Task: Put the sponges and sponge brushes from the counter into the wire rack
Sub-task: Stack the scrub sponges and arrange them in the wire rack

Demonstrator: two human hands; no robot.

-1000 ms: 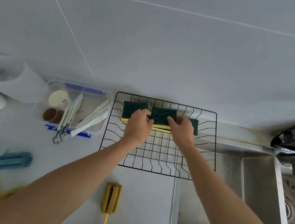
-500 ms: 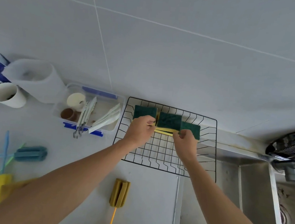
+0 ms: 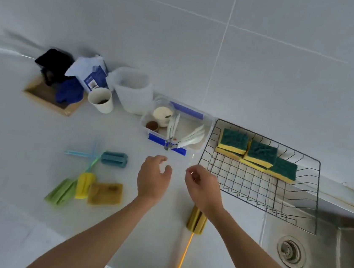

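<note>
- Three green-and-yellow sponges point(image 3: 257, 155) lie overlapping along the far edge of the wire rack point(image 3: 260, 187), which sits partly over the sink point(image 3: 311, 259).
- On the counter point(image 3: 27, 139), well apart from the rack: a blue sponge brush point(image 3: 113, 159), a yellow sponge brush point(image 3: 85, 185), a green one point(image 3: 61, 192), and a brownish sponge point(image 3: 105, 193) just beside them; a mustard sponge brush point(image 3: 196, 221) lies near the rack, partly hidden under the right wrist.
- The left hand point(image 3: 152, 179) hangs over bare counter, fingers loosely curled and apart, empty; the right hand point(image 3: 203, 187) likewise, fingers bent, empty.
- Behind them: a clear container point(image 3: 198, 114) with tongs point(image 3: 172, 131), a paper cup point(image 3: 101, 101), a white jug point(image 3: 132, 91).
</note>
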